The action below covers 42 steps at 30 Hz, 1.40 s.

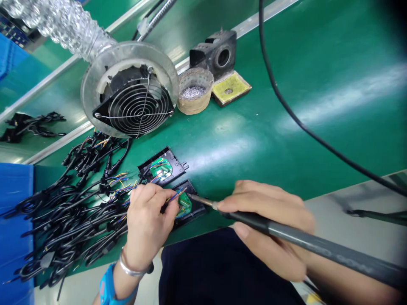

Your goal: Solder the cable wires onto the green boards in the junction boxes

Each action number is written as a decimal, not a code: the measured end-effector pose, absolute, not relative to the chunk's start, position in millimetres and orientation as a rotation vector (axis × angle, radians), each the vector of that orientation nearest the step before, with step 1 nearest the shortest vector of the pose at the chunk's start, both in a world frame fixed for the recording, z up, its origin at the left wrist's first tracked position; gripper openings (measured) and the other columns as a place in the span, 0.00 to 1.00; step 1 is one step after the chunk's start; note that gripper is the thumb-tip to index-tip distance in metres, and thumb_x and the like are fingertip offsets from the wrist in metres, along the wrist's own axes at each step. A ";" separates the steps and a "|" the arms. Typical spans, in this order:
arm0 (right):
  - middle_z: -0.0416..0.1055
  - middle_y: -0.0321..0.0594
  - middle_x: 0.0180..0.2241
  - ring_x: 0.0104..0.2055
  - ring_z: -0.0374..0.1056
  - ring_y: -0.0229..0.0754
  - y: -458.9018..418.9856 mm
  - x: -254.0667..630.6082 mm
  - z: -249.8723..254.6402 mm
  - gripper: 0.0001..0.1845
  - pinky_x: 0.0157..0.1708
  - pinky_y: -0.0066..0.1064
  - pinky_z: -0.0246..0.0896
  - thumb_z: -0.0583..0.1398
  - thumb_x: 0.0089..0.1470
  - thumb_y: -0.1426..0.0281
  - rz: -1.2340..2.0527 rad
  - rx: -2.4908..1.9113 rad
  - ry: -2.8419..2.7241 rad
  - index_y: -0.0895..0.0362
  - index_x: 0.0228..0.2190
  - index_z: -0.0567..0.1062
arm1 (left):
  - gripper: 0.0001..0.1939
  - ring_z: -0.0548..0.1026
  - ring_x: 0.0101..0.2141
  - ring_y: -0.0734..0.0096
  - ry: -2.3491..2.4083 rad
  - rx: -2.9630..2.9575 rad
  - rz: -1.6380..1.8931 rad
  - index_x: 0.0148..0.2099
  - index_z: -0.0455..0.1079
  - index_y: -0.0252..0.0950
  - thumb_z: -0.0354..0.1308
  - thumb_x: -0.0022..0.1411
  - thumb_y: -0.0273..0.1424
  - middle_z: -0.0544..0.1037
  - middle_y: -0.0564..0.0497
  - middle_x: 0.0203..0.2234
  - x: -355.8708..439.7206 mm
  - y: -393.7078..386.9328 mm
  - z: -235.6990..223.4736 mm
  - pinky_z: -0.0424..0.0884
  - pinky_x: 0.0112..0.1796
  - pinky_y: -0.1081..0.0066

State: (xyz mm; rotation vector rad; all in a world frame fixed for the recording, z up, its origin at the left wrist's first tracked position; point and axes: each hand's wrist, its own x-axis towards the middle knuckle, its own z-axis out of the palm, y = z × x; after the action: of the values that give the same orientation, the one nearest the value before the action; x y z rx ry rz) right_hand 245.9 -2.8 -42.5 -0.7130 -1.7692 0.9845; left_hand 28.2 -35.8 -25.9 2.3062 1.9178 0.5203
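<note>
My right hand point(270, 224) grips a soldering iron point(295, 237) like a pen. Its metal tip reaches left, over the edge of a black plastic housing point(195, 203) near a green circuit board point(185, 205). Pinched between thumb and fingers of my left hand point(151, 214) are thin coloured wires point(176, 195), their ends above that board. Whether the iron's tip touches anything I cannot tell. Just behind lies a second black housing point(176, 163) holding another green board point(162, 168) with wires attached. My left hand partly hides the nearer housing.
Black cables point(79, 212) with bare coloured ends are heaped at the left. A fume extractor fan point(136, 101) stands behind them. Farther back are a tub of metal bits point(194, 93), a yellow sponge point(231, 88) and an iron holder point(219, 55). A black cord point(295, 120) arcs across the right.
</note>
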 end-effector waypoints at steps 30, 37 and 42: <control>0.68 0.38 0.24 0.23 0.62 0.38 2.9 238.6 -43.2 0.15 0.21 0.31 0.60 0.56 0.48 0.78 0.996 -0.710 -1.751 0.57 0.38 0.76 | 0.04 0.70 0.30 0.66 1.932 2.293 0.516 0.33 0.76 0.36 0.60 0.60 0.24 0.75 0.51 0.26 29.0 -35.3 -26.0 0.66 0.36 0.63; 0.70 0.37 0.24 0.23 0.66 0.39 2.4 248.0 -36.1 0.16 0.22 0.32 0.64 0.57 0.48 0.78 0.979 -0.767 -1.771 0.55 0.39 0.76 | 0.05 0.70 0.30 0.66 1.937 2.294 0.503 0.33 0.76 0.37 0.59 0.60 0.26 0.75 0.51 0.26 28.2 -35.4 -26.3 0.66 0.36 0.64; 0.73 0.40 0.26 0.26 0.69 0.43 -0.4 256.8 -32.5 0.17 0.26 0.37 0.67 0.57 0.50 0.78 0.957 -0.807 -1.820 0.54 0.42 0.75 | 0.05 0.70 0.30 0.66 1.942 2.307 0.476 0.33 0.75 0.37 0.59 0.60 0.26 0.75 0.52 0.25 28.0 -35.3 -26.6 0.65 0.36 0.64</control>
State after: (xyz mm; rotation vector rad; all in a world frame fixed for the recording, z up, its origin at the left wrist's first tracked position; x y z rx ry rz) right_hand 256.8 -0.4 -32.5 -0.8074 -1.8199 0.9573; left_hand 28.0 -35.3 -26.6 2.3068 1.9423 0.4759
